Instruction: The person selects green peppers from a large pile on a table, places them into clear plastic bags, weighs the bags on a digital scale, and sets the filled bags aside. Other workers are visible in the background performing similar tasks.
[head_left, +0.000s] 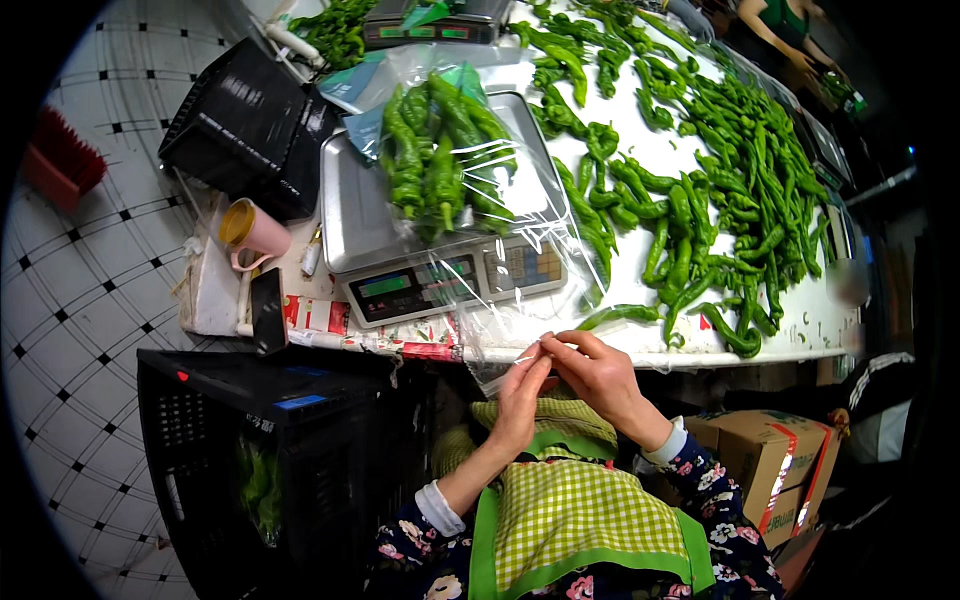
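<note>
My left hand (521, 394) and my right hand (596, 371) meet at the table's front edge. Their fingertips pinch the end of a clear plastic bag (487, 292). The bag stretches from my fingers over the front of a digital scale (454, 281). On the scale's steel pan (352, 217) lie several long green peppers (446, 176) inside the bag's far part. To the right of the scale, loose green peppers (679, 217) cover much of the white table. One green pepper (619, 315) lies just beyond my right hand.
A pink mug (262, 232), a phone (268, 311) and a black box (240, 127) are at the left. Below stands a black plastic crate (300, 390) holding bagged peppers (259, 480). A cardboard box (780, 465) is at the lower right. Another person (787, 37) stands across the table.
</note>
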